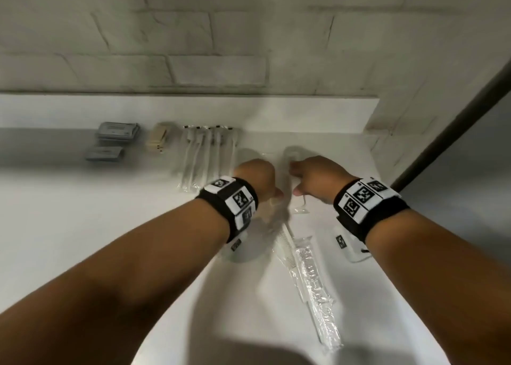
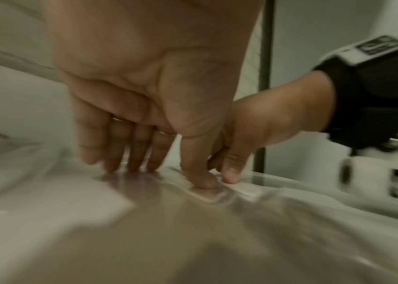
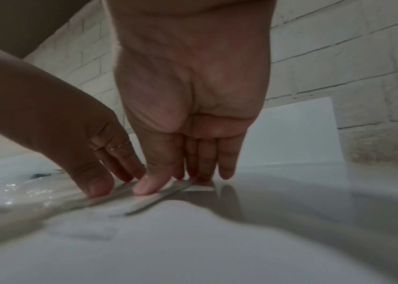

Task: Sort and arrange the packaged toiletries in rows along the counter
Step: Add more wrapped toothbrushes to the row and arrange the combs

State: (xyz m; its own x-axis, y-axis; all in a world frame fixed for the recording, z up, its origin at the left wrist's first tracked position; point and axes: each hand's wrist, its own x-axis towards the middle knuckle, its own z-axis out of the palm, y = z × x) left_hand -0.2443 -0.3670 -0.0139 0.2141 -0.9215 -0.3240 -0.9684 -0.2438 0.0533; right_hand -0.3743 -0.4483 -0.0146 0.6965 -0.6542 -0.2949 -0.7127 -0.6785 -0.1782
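On the white counter (image 1: 83, 226) my left hand (image 1: 257, 176) and right hand (image 1: 312, 176) lie side by side, palms down. Their straight fingers and thumbs press flat on a thin clear-wrapped packet (image 1: 300, 207) lying between them. In the left wrist view my left thumb (image 2: 200, 178) pins the clear packet (image 2: 207, 195), and the right thumb (image 2: 229, 174) touches it alongside. The right wrist view shows the same packet (image 3: 144, 199) under both thumbs. A row of wrapped toothbrushes (image 1: 207, 154) lies just left of my left hand.
Tan sachets (image 1: 159, 140) and two piles of grey sachets (image 1: 116, 132) sit in a line at the back left. Wrapped combs (image 1: 312, 276) lie loose on the counter below my wrists. A brick wall (image 1: 221, 46) backs the counter, with a dark post (image 1: 448, 132) at the right.
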